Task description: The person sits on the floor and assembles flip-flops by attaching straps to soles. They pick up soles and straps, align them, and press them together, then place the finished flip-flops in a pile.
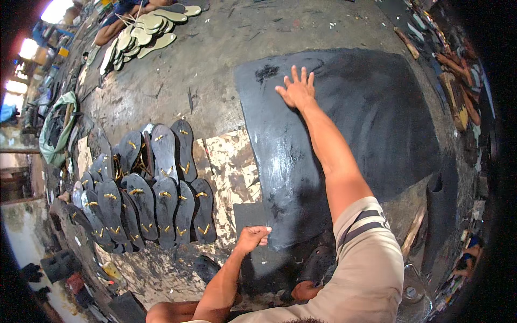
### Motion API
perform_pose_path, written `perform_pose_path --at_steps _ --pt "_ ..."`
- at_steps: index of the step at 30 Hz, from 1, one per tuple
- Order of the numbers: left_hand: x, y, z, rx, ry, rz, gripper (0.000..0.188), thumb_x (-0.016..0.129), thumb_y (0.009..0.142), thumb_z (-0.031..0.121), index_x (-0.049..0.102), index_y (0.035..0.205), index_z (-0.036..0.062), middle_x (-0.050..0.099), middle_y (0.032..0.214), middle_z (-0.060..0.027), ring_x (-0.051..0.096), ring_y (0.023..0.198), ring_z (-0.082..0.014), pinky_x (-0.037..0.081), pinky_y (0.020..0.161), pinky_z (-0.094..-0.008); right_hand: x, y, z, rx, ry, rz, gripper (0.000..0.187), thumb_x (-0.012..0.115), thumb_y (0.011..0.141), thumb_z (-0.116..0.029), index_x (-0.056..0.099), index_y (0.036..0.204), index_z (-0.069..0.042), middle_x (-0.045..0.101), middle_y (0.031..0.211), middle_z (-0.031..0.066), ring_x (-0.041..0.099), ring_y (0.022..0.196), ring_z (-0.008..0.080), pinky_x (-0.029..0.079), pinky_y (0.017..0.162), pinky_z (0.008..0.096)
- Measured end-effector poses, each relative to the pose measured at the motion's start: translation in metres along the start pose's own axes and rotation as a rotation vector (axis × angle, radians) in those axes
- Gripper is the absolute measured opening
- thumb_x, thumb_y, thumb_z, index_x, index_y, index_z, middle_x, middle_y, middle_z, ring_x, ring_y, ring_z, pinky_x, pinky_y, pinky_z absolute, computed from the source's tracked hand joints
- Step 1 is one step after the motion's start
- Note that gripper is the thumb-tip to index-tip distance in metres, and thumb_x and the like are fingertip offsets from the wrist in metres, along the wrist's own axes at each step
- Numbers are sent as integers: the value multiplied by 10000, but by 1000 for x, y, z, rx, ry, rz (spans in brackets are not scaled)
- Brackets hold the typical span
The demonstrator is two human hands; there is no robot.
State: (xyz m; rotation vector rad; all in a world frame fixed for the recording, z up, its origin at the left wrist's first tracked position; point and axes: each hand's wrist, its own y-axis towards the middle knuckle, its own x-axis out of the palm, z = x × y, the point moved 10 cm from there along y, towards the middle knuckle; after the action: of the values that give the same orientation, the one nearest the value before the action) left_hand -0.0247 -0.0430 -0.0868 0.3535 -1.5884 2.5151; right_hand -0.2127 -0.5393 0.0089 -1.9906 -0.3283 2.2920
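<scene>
A large, thin black sheet [371, 124] lies on the floor in front of me, glossy along its left part. My right hand [298, 91], fingers spread, is over its far left part, close to a dark wet-looking patch [266, 73]. Down at the sheet's near left edge, my left hand [254, 239] is closed, its thumb pressed to the curled fingers. Whatever it may grip there is hidden. Just beyond that hand is a small dark rectangular piece [250, 214], against the sheet's edge.
Rows of black thong sandals [142, 202] stand to the left. Farther off lies a pile of pale soles [142, 35] beside another person's arm [109, 32]. A pale green sack [59, 129] is at far left. Stained patterned sheeting [231, 167] covers floor between sandals and black sheet.
</scene>
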Motion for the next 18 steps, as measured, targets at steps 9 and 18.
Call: perform_pose_path --at_steps 9,18 --pt "-8 -3 -8 20 -6 -1 278 765 865 224 684 960 -24 627 752 -50 606 625 -122 557 580 -268 30 -161 -27 -323 179 11 671 357 989 -552 263 1530 -166 196 1600 166 155 1466 420 171 1158 594" --pt "-1 0 -2 93 37 -26 279 744 879 244 676 960 -15 638 794 -59 647 659 -168 603 627 -331 80 -459 110 -202 304 -364 603 386 1010 -488 253 1543 -239 170 1608 153 161 1469 404 214 1165 551"
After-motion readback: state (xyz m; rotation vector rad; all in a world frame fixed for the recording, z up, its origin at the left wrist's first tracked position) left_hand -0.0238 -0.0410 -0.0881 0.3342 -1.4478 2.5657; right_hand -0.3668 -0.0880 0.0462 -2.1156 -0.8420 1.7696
